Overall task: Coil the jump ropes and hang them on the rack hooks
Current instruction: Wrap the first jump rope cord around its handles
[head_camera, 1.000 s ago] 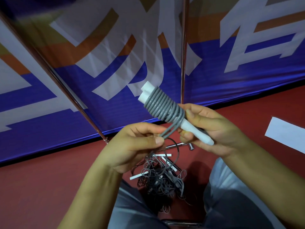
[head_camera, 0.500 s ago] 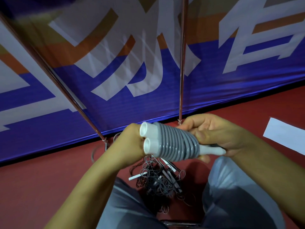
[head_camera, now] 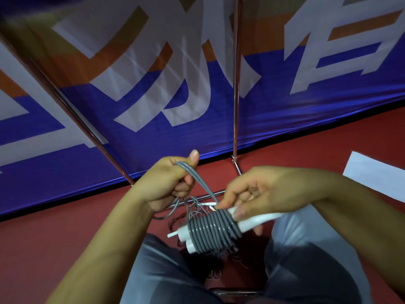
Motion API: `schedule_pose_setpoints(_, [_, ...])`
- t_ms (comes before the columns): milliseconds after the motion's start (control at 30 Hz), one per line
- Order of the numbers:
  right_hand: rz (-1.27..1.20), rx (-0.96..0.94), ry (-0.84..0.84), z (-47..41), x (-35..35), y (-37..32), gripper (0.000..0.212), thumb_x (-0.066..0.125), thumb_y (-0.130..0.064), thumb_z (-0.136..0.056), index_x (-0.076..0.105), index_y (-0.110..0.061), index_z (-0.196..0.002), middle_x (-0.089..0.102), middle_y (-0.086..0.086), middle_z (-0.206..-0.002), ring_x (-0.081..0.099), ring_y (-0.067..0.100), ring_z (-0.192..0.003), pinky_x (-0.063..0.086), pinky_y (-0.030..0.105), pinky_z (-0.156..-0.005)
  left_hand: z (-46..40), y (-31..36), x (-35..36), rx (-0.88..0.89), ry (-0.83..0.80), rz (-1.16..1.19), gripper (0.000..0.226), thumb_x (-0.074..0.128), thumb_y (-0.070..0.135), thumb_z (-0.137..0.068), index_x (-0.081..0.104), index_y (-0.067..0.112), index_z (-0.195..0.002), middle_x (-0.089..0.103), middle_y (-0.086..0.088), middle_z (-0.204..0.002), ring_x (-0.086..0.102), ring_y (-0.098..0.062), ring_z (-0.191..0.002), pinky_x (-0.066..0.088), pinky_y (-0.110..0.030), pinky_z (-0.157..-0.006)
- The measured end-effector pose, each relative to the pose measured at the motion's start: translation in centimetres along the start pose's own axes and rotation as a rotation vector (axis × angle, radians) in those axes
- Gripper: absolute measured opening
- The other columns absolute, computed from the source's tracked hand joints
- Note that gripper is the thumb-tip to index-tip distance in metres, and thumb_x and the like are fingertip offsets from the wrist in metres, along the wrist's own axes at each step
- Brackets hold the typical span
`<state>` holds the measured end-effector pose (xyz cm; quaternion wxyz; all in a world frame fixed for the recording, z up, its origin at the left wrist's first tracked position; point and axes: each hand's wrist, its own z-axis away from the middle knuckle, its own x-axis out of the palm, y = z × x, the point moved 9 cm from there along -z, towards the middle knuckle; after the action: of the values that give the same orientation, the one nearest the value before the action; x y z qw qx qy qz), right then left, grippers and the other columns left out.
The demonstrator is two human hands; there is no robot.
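A jump rope with two white handles (head_camera: 260,220) lies across the middle of the view, its grey cord (head_camera: 212,233) wound in a tight coil round both handles. My right hand (head_camera: 258,194) grips the handles just right of the coil. My left hand (head_camera: 168,185) holds the doubled loose end of the grey cord, pulled up and left from the coil. Below my hands a tangled pile of more ropes (head_camera: 208,262) with white handles lies on the red floor, partly hidden by the coil.
Two thin metal rack poles (head_camera: 235,84) rise in front of a blue, white and orange banner (head_camera: 153,95); a metal base bar lies on the red floor (head_camera: 54,238). My knees in grey trousers (head_camera: 306,260) frame the pile. A white sheet (head_camera: 377,174) lies at right.
The coil has dropped lower and swung so the open handle ends point down-left. My left hand moved from beside the coil up and left, drawing the loose cord end out.
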<state>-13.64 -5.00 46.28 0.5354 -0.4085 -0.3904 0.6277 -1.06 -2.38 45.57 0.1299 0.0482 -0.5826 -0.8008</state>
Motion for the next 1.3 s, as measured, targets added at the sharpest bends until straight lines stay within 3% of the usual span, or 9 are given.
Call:
schedule_pose_setpoints(100, [0.079, 0.01, 0.093, -0.5, -0.3, 0.4, 0.017, 0.062, -0.008, -0.09, 0.063, -0.02, -0.102, 0.07, 0.022, -0.095, 0.064, 0.03, -0.073, 0.052, 0.054, -0.075, 0.5, 0.4, 0.6, 0.016, -0.03, -0.051, 0.05, 0.051, 0.052, -0.083, 0.048, 0.015, -0.049, 0.029, -0.002, -0.044, 0.024, -0.007, -0.035, 0.023, -0.015, -0.039])
schedule_pose_setpoints(233, [0.131, -0.014, 0.269, -1.1, -1.3, 0.7, 0.018, 0.064, -0.007, -0.089, 0.062, -0.025, -0.092, 0.069, 0.016, -0.083, 0.061, 0.02, -0.065, 0.052, 0.045, -0.069, 1.4, 0.8, 1.2, 0.031, 0.005, -0.085, 0.046, 0.042, 0.049, -0.081, 0.047, 0.009, -0.058, 0.061, -0.008, -0.055, 0.055, -0.014, -0.042, 0.039, -0.019, -0.04])
schedule_pose_setpoints(433, [0.212, -0.044, 0.496, -1.4, -2.5, 1.8, 0.009, 0.067, -0.017, -0.087, 0.065, -0.026, -0.088, 0.07, 0.012, -0.087, 0.06, 0.014, -0.064, 0.053, 0.039, -0.074, 2.4, 0.0, 2.1, 0.054, 0.029, -0.138, 0.043, 0.05, 0.04, -0.083, 0.069, 0.002, -0.078, 0.074, -0.012, -0.083, 0.069, -0.022, -0.077, 0.058, -0.034, -0.074])
schedule_pose_setpoints(633, [0.347, -0.104, 0.666, -1.0, -3.1, 0.7, 0.021, 0.064, -0.018, -0.089, 0.063, -0.039, -0.082, 0.064, -0.01, -0.075, 0.061, 0.012, -0.078, 0.05, 0.034, -0.076, 4.5, 2.6, 3.9, 0.624, 0.278, -0.87, 0.024, 0.044, 0.025, -0.09, 0.058, 0.011, -0.077, 0.055, 0.002, -0.075, 0.049, -0.009, -0.069, 0.042, -0.023, -0.064])
schedule_pose_setpoints(767, [0.269, -0.193, 0.87, 0.0, -5.2, -0.1, 0.014, 0.063, -0.018, -0.087, 0.069, -0.015, -0.1, 0.072, 0.006, -0.085, 0.067, 0.025, -0.082, 0.052, 0.045, -0.078, 4.4, 1.8, 4.8, 0.641, 0.216, -0.778, 0.035, 0.046, -0.005, -0.079, 0.062, 0.013, -0.104, 0.058, 0.001, -0.097, 0.055, -0.009, -0.089, 0.043, -0.017, -0.081])
schedule_pose_setpoints(933, [0.049, -0.239, 0.915, 0.5, -5.9, -0.3, 0.021, 0.062, -0.003, -0.088, 0.07, -0.021, -0.096, 0.074, 0.007, -0.093, 0.07, 0.025, -0.085, 0.055, 0.034, -0.08, 3.9, 0.4, 4.4, 0.482, 0.232, -0.419, 0.019, 0.058, 0.027, -0.088, 0.066, 0.039, -0.1, 0.052, 0.016, -0.062, 0.041, 0.002, -0.057, 0.037, -0.016, -0.056])
schedule_pose_setpoints(1033, [-0.154, -0.289, 0.861, 0.3, -5.5, -0.5, 0.033, 0.058, 0.003, -0.089, 0.065, -0.029, -0.087, 0.073, -0.002, -0.082, 0.068, 0.024, -0.077, 0.056, 0.029, -0.072, 4.1, 1.7, 3.2, 0.607, 0.33, -0.574, 0.022, 0.06, 0.025, -0.088, 0.07, 0.035, -0.105, 0.066, 0.026, -0.081, 0.057, 0.009, -0.07, 0.045, -0.012, -0.067])
schedule_pose_setpoints(1133, [-0.193, -0.312, 0.83, 0.2, -5.2, -0.8, 0.031, 0.059, 0.003, -0.089, 0.065, -0.028, -0.085, 0.073, -0.007, -0.075, 0.067, 0.019, -0.069, 0.056, 0.025, -0.062, 4.9, 2.7, 2.8, 0.701, 0.388, -0.799, 0.023, 0.058, 0.029, -0.088, 0.064, 0.03, -0.11, 0.068, 0.007, -0.077, 0.062, -0.007, -0.069, 0.05, -0.027, -0.064])
schedule_pose_setpoints(1300, [-0.206, -0.344, 0.812, 0.1, -4.8, -1.3, 0.024, 0.06, 0.0, -0.089, 0.063, -0.024, -0.086, 0.071, 0.001, -0.083, 0.067, 0.013, -0.068, 0.05, 0.018, -0.059, 4.2, 1.8, 2.1, 0.425, 0.199, -0.327, 0.032, 0.057, 0.055, -0.081, 0.076, 0.029, -0.08, 0.053, 0.007, -0.053, 0.044, -0.002, -0.05, 0.038, -0.013, -0.053])
